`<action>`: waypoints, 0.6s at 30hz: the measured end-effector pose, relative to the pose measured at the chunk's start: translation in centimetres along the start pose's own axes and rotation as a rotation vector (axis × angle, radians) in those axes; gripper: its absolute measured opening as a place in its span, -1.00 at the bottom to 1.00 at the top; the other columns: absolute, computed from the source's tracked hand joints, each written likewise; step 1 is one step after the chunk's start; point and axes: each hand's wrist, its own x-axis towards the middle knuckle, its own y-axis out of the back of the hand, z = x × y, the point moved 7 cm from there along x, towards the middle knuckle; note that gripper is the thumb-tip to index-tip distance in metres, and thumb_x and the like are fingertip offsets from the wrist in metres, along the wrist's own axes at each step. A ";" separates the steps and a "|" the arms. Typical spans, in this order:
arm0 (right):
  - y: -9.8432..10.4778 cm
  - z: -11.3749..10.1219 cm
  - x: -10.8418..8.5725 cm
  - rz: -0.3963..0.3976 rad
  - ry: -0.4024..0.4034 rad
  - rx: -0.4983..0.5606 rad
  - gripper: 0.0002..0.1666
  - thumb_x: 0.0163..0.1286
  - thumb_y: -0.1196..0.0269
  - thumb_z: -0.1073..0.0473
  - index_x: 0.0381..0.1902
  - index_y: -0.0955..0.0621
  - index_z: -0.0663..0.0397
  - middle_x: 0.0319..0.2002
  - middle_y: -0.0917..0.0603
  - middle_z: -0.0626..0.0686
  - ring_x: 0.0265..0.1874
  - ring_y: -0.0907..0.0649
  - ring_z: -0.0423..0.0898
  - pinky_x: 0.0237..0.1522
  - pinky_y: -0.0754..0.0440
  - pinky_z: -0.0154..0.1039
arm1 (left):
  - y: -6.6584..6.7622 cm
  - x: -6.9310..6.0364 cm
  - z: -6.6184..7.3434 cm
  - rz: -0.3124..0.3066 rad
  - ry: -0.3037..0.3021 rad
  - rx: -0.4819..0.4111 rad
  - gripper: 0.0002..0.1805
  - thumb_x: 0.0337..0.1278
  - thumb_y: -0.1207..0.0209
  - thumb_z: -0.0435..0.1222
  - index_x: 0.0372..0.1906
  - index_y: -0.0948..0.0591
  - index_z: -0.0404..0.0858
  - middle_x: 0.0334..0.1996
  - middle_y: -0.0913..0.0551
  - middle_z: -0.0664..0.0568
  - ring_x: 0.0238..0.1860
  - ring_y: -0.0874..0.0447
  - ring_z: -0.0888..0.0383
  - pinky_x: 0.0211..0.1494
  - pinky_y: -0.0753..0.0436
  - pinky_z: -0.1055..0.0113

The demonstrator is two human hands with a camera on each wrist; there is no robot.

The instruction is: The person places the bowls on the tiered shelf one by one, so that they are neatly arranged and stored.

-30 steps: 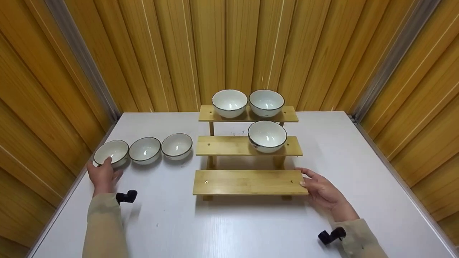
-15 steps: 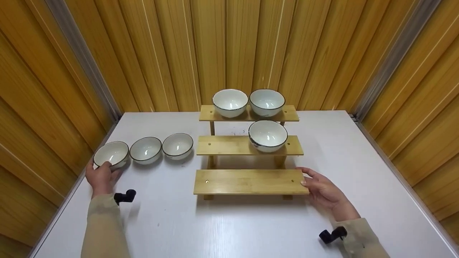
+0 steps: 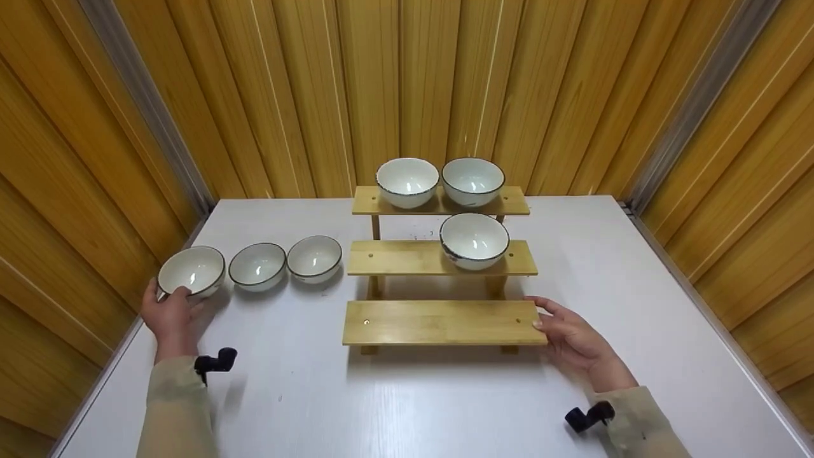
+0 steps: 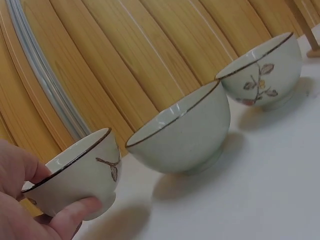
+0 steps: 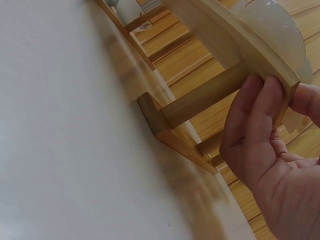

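Observation:
My left hand (image 3: 170,316) grips the leftmost white bowl (image 3: 194,270), thumb low on its side and a finger over its dark rim. In the left wrist view that bowl (image 4: 85,175) bears a brown twig pattern, and its shadow lies apart from its base, so it seems just off the table. Beside it stand a plain-sided bowl (image 4: 185,135) and a bowl with a painted flower branch (image 4: 270,75). My right hand (image 3: 575,340) pinches the right end of the lowest board of a three-step wooden rack (image 3: 439,323); its fingers (image 5: 255,125) curl under the board.
Two bowls stand on the rack's top step, a left one (image 3: 407,182) and a right one (image 3: 473,182). Another bowl (image 3: 474,242) sits on the right of the middle step. Wood-look panels (image 3: 305,95) wall the white table (image 3: 407,407) at the back and sides.
My left hand has drawn slightly left and toward me, and the leftmost bowl has shifted a little left, away from its neighbour. My right hand keeps its hold on the rack.

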 end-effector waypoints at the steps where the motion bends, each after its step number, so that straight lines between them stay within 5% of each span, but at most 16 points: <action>1: 0.0 0.0 0.0 -0.001 0.003 0.003 -0.39 0.56 0.05 0.44 0.49 -0.13 0.14 0.21 -0.63 -0.04 0.02 -0.70 -0.18 0.00 -0.72 -0.40 | -0.2 -0.3 0.2 -0.010 -0.003 -0.019 -0.11 0.35 0.05 -0.47 0.68 0.02 0.08 0.66 -0.03 -0.12 0.50 -0.33 -0.08 0.01 -0.75 0.32; 7: 0.0 0.0 -0.1 -0.004 0.001 0.027 -0.46 0.56 0.07 0.45 0.41 -0.23 0.01 0.19 -0.63 -0.03 0.01 -0.71 -0.18 -0.01 -0.73 -0.41 | -2.1 -3.0 1.8 -0.093 0.011 -0.130 -0.10 0.34 0.05 -0.53 0.66 -0.04 0.16 0.67 0.03 -0.10 0.48 -0.36 -0.10 0.05 -0.73 0.17; 18: 0.0 -0.1 0.0 0.024 -0.019 0.024 -0.40 0.55 0.02 0.44 0.47 -0.19 0.07 0.19 -0.64 -0.03 0.00 -0.72 -0.18 -0.04 -0.76 -0.42 | -7.0 -8.4 4.7 -0.317 -0.044 -0.019 -0.16 0.40 0.06 -0.49 0.65 -0.11 0.17 0.56 -0.14 -0.15 -0.02 -0.60 0.16 -0.04 -0.82 0.26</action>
